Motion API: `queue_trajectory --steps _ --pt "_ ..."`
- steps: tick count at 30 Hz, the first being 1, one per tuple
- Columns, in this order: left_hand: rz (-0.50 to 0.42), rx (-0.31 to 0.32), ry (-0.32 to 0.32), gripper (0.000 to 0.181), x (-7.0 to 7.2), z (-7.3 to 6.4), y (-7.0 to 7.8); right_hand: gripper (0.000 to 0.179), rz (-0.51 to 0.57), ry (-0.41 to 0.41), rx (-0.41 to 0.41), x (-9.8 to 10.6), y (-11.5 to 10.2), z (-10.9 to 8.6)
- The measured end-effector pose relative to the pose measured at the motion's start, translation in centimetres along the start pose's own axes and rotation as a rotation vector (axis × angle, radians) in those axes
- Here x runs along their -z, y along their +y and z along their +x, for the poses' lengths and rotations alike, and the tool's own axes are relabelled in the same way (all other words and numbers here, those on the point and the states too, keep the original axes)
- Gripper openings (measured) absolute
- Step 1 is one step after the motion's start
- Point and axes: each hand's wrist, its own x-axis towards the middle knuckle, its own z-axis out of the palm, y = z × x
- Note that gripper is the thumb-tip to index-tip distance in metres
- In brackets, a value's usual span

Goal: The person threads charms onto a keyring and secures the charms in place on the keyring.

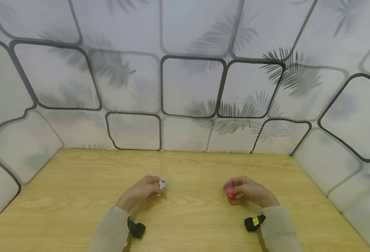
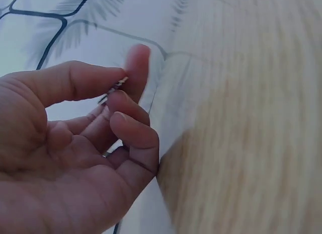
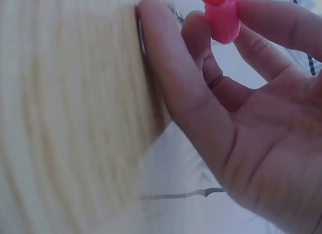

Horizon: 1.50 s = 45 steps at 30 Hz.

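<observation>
Between thumb and fingers, my left hand pinches a small flat white-and-grey piece, just above the table. The left wrist view gives only a thin, edge-on sliver of a metallic-looking part at the fingertips. My right hand pinches a small bright pink piece; up close, this pink piece has a rounded, ridged lower end, and its top is cut off by the frame. Its exact kind cannot be told. The two hands are apart, left and right of the table's middle.
A light wood table spreads under both hands. Patterned cloth walls with leaf prints and dark outlines stand at the back and both sides. Black wrist devices are strapped at both sleeves.
</observation>
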Motion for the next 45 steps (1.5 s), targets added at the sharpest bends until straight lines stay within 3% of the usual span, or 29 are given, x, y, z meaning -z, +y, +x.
queue_trajectory --steps 9,16,25,30,34,38,45 --pt "-0.141 -0.034 -0.056 0.041 0.3 -0.1 -0.7 0.017 0.071 0.015 -0.013 -0.1 0.2 0.1" --pt "-0.262 -0.037 -0.067 0.037 0.2 0.2 -0.5 0.017 0.096 0.037 0.075 -0.3 0.0 0.3" --pt "-0.415 -0.037 -0.082 0.026 -0.1 0.4 -1.0 0.007 0.029 0.063 0.048 -0.2 0.3 0.3" --pt "-0.415 -0.033 -0.089 0.02 -0.2 0.5 -1.1 0.006 -0.014 0.049 0.045 -0.4 0.3 0.5" --pt "-0.403 -0.033 -0.076 0.019 -0.1 0.6 -1.0 0.009 -0.05 0.089 0.052 -0.6 0.2 0.7" --pt "-0.411 -0.03 -0.049 0.019 -0.2 0.5 -1.1 0.013 -0.055 0.136 0.067 -0.8 0.1 0.7" --pt "-0.4 -0.047 -0.009 0.02 -0.2 0.4 -1.1 0.015 -0.071 0.132 0.082 -0.7 0.0 0.8"
